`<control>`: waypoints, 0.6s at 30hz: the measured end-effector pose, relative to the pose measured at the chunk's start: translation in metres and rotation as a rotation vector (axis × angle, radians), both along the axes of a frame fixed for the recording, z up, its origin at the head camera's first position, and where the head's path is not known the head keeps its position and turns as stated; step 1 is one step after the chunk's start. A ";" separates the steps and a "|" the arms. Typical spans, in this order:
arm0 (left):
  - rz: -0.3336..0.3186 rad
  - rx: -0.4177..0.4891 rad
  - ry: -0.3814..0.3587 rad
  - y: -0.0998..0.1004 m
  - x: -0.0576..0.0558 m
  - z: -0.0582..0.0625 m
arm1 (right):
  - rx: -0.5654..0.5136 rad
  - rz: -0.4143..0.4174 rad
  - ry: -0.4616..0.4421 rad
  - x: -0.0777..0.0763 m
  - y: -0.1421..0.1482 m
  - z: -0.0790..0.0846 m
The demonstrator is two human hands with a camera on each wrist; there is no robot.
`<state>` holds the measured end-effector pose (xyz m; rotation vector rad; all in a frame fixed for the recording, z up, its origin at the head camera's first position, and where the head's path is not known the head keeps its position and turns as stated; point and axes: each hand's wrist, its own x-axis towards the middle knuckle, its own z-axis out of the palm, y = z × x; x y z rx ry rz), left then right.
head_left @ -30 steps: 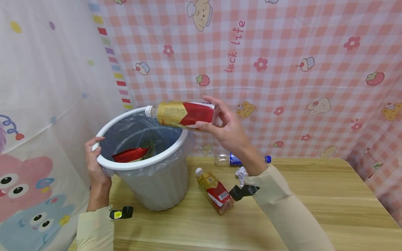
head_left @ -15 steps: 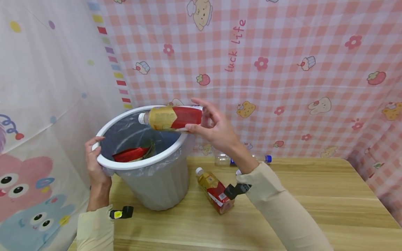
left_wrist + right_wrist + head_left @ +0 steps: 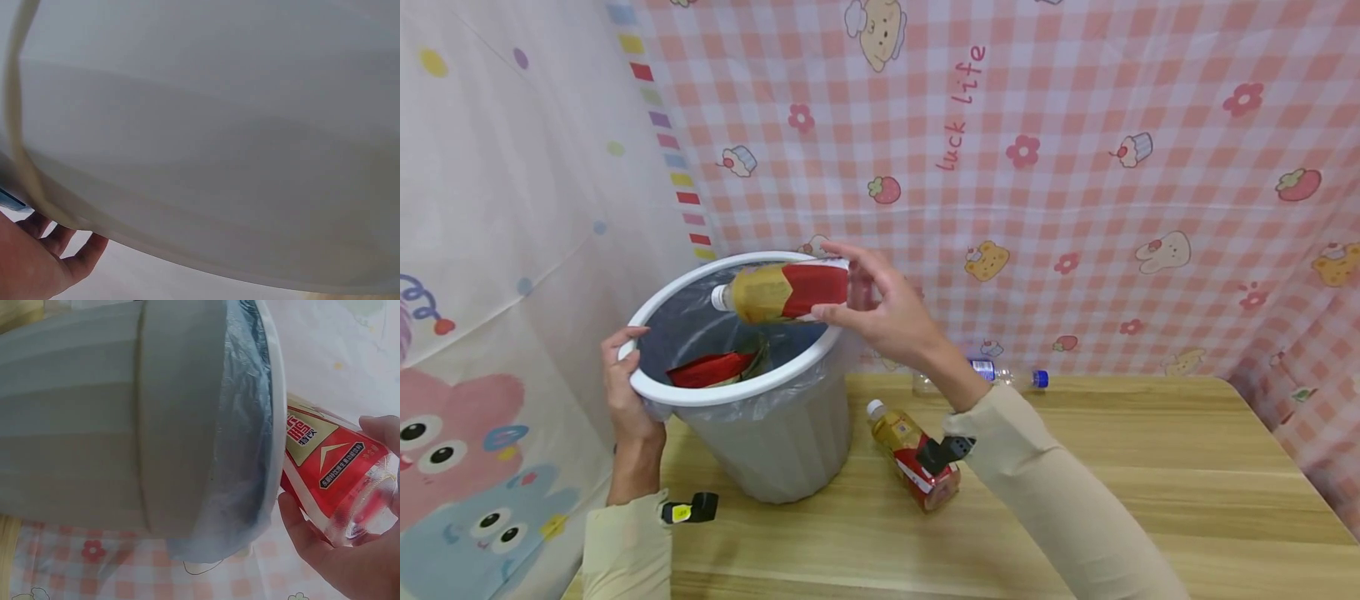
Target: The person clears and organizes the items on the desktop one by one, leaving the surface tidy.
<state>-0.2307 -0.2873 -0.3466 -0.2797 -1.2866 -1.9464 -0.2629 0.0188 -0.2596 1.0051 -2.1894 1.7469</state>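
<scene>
A grey trash can [image 3: 775,450] with a white rim and a clear plastic liner stands on the left of the table, tilted a little. My left hand [image 3: 625,387] grips its rim at the left side; in the left wrist view the fingers [image 3: 87,253] curl at the can's edge. My right hand [image 3: 887,312] holds a plastic drink bottle [image 3: 793,290] with a gold and red label by its base end. The bottle lies sideways over the can's opening, white cap pointing left. Inside the can is a red wrapper [image 3: 711,369].
A second gold and red bottle [image 3: 910,450] lies on the wooden table [image 3: 1112,475] right of the can. Behind my right wrist lies a clear bottle with a blue cap [image 3: 1040,379]. A checked cloth [image 3: 1075,208] hangs at the back, a white printed one [image 3: 512,208] at left.
My right hand has carried the drink bottle left and slightly down, from the can's right rim to over its opening. My left hand has stayed on the rim.
</scene>
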 end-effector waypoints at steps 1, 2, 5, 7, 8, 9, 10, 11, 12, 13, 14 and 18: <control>0.003 -0.002 -0.003 0.000 0.000 0.000 | 0.008 -0.002 0.009 0.000 -0.001 0.000; 0.006 -0.004 -0.006 0.000 0.000 0.000 | 0.013 -0.002 0.016 -0.001 -0.002 0.000; 0.008 -0.006 -0.011 0.000 0.001 0.000 | 0.028 -0.004 0.034 -0.002 -0.005 0.001; 0.012 -0.010 -0.016 0.000 0.001 0.000 | 0.041 -0.004 0.043 -0.003 -0.007 0.002; 0.012 -0.011 -0.018 0.000 0.001 0.000 | 0.045 -0.001 0.049 -0.003 -0.008 0.002; 0.012 -0.011 -0.019 0.000 0.001 0.000 | 0.048 0.005 0.058 -0.003 -0.010 0.002; 0.015 -0.016 -0.023 0.000 0.002 0.000 | 0.048 0.011 0.064 -0.004 -0.011 0.002; 0.020 -0.020 -0.027 0.000 0.002 0.000 | 0.049 0.015 0.069 -0.004 -0.012 0.002; 0.021 -0.022 -0.028 0.001 0.002 0.000 | 0.053 0.013 0.074 -0.004 -0.013 0.003; 0.022 -0.022 -0.028 0.001 0.002 0.001 | 0.055 0.015 0.076 -0.004 -0.014 0.003; 0.023 -0.023 -0.029 0.001 0.002 0.001 | 0.060 0.015 0.077 -0.003 -0.015 0.003; 0.026 -0.027 -0.031 0.001 0.002 0.001 | 0.073 0.022 0.061 -0.004 -0.019 0.002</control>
